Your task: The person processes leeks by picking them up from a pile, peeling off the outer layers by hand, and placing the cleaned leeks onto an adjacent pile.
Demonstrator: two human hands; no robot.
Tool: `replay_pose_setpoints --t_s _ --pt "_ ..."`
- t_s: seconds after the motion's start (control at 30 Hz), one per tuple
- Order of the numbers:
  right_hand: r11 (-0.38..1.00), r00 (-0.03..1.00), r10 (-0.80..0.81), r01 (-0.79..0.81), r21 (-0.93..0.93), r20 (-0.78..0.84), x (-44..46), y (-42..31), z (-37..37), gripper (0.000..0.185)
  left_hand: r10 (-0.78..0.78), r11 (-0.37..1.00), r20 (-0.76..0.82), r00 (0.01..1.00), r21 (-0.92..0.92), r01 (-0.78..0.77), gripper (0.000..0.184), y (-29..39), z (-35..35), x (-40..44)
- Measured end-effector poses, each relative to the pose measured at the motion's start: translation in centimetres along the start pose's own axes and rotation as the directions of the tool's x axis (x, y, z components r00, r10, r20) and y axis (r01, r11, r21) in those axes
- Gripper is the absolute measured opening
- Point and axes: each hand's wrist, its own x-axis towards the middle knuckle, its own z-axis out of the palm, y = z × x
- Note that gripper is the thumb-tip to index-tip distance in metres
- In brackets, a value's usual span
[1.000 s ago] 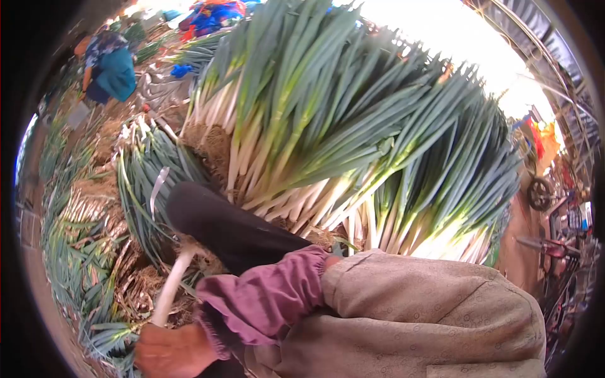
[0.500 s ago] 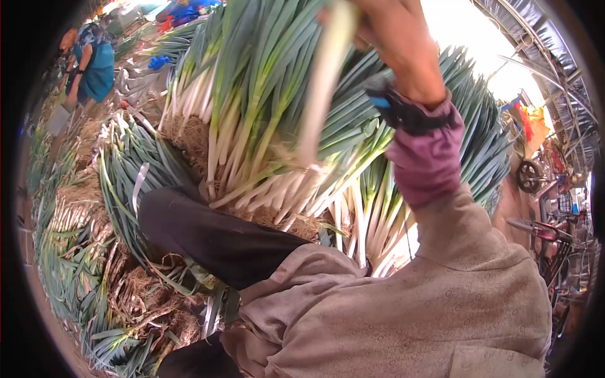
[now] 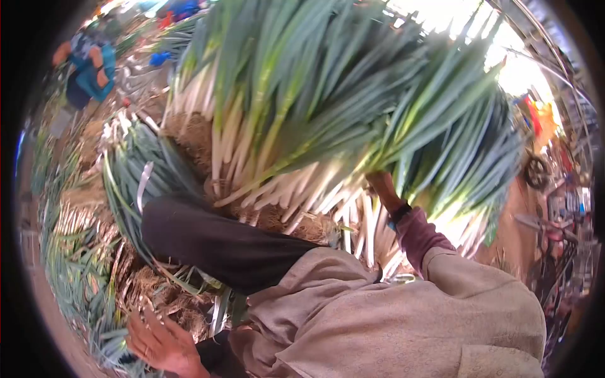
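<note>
1. At far left, a person in teal works among scattered greens.
2. A smaller leek bundle lies beside your dark trouser leg.
3. Your left hand is open, fingers spread, near tangled roots.
4. The big leek pile fans across the middle, pale stems toward you.
5. Your right hand reaches its stems; fingers hidden, so you cannot tell its grip.
</note>
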Motion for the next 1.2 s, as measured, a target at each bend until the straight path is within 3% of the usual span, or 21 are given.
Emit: replay_pose_setpoints --t_s 0.1,0.17,0.2,0.23,0.27,0.3,0.37,0.4,0.43,0.53,0.57,0.6,0.63,0.7,0.8,0.87,0.9,1.0,1.1,1.17,1.2 --pt "0.856 0.868 0.493 -0.495 0.149 0.054 5.4 9.7 -2.5 0.015 -0.094 0.995 0.137 0.986 -0.004 0.095 0.036 -1.3 3.6 -3.1" --pt "0.862 0.862 0.5 -0.484 -0.151 0.087 4.9 7.2 -1.9 0.02 -0.176 0.983 0.233 0.956 -0.011 0.184 0.04 -2.4 5.9 -5.3" --pt "0.764 0.687 0.492 -0.635 0.113 0.535 7.0 7.4 -2.3 0.019 -0.236 0.965 0.299 0.925 -0.038 0.259 0.034 -3.3 6.8 -6.1" --pt "0.522 0.354 0.37 -0.844 0.122 0.859 9.2 7.9 -2.8 0.018 -0.292 0.944 0.348 0.891 -0.047 0.328 0.024 -4.0 7.9 -6.9" --pt "0.923 0.708 0.277 -0.383 0.023 0.65 4.5 2.3 2.0 0.019 -0.365 0.91 0.388 0.846 -0.046 0.413 0.018 -4.7 9.3 -8.1" --pt "0.897 0.936 0.135 0.024 -0.442 0.325 -1.1 -4.6 7.8 0.021 -0.425 0.865 0.498 0.756 -0.022 0.501 0.017 -5.2 10.3 -8.8" --pt "0.812 0.843 -0.218 0.436 -0.387 0.492 -5.9 -10.4 14.5 0.026 -0.488 0.791 0.609 0.626 0.005 0.612 0.018 -5.7 13.6 -11.1" --pt "0.777 0.802 -0.32 0.527 -0.345 0.505 -8.3 -12.8 17.8 0.022 -0.502 0.766 0.626 0.597 0.0 0.643 0.021 -5.4 15.6 -12.8" --pt "0.731 0.752 -0.414 0.61 -0.304 0.512 -10.6 -14.8 20.4 0.018 -0.492 0.717 0.722 0.486 0.02 0.696 0.023 -4.5 17.2 -13.9" --pt "0.619 0.58 -0.46 0.752 -0.225 0.672 -16.2 -18.9 25.4 0.01 -0.383 0.64 0.899 0.214 0.091 0.763 0.027 0.6 22.0 -18.1" --pt "0.438 0.359 -0.584 0.894 -0.089 0.728 -16.3 -18.7 27.1 0.012 -0.371 0.639 0.917 0.147 0.137 0.757 0.025 3.8 24.6 -21.3" --pt "0.374 0.321 -0.586 0.922 -0.102 0.744 -16.8 -18.6 28.3 0.014 -0.389 0.648 0.911 0.137 0.165 0.744 0.021 6.8 23.0 -21.1" --pt "0.312 0.288 -0.582 0.943 -0.119 0.76 -17.6 -18.3 29.0 0.016 -0.326 0.506 0.945 0.021 0.156 0.848 0.023 10.5 24.4 -24.3" --pt "0.177 0.196 -0.64 0.978 -0.106 0.743 -16.5 -17.2 29.5 0.018 0.043 0.504 0.998 -0.044 0.017 0.864 0.028 14.4 24.4 -25.4" --pt "0.245 0.254 -0.58 0.961 -0.131 0.774 -16.3 -17.4 29.9 0.02 0.228 0.511 0.97 -0.08 -0.049 0.858 0.041 13.9 24.3 -21.8" --pt "0.217 0.218 -0.563 0.97 -0.111 0.797 -16.1 -17.8 30.6 0.018 0.152 0.414 0.982 -0.113 0.04 0.909 0.041 13.3 25.5 -22.1" --pt "0.33 0.35 -0.503 0.923 -0.199 0.79 -16.4 -17.7 30.6 0.018 0.123 0.362 0.981 -0.151 0.098 0.927 0.041 12.8 25.9 -22.8" --pt "0.364 0.341 -0.473 0.915 -0.172 0.812 -15.9 -18.0 31.4 0.015 -0.411 0.104 0.877 -0.248 0.316 0.943 0.043 12.1 26.4 -22.7" --pt "0.388 0.352 -0.434 0.904 -0.181 0.829 -16.0 -18.2 31.8 0.013 -0.809 0.337 0.584 0.065 0.371 0.865 0.045 12.1 27.7 -24.2" --pt "0.386 0.336 -0.448 0.909 -0.16 0.829 -15.9 -18.3 32.3 0.016 -0.556 0.2 0.809 -0.192 0.355 0.913 0.043 14.0 28.9 -27.1" --pt "0.4 0.37 -0.393 0.893 -0.206 0.842 -16.1 -18.5 32.1 0.01 -0.256 0.109 0.898 -0.358 0.395 0.912 0.043 14.5 29.1 -27.4"
